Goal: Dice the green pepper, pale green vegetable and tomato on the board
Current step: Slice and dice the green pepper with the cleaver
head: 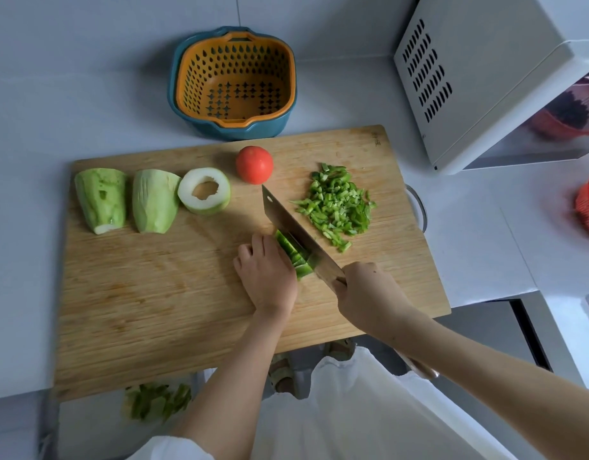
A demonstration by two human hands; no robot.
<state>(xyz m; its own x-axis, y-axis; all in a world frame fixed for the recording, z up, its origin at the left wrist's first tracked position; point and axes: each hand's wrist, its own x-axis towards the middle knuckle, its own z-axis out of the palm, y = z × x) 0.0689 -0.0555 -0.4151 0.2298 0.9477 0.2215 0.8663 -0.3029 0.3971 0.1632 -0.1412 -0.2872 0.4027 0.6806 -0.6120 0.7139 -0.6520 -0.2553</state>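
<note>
Head view.

Count: 1 board (153, 293), 1 tomato (254, 164), 3 pale green vegetable pieces (154, 200), 1 diced pepper heap (338, 207), 1 bundle of pepper strips (294, 252), 1 cleaver (293, 224).

Board is wood, rectangular, with a striped grain. The tomato is round and smooth, at mid far edge. Vegetable pieces sit in a row toward the far left corner: 2 peeled, tapered chunks and 1 hollow ring with white flesh. The heap lies toward the right edge, small glossy bits. Behind the far edge, a perforated orange colander (235, 81) is nested in a blue bowl (186, 104).

Left hand (268, 273): fingers curled, clamping the strips at board centre. Right hand (369, 293): wrapped round the cleaver handle, the steel blade flat against the strips.
</note>
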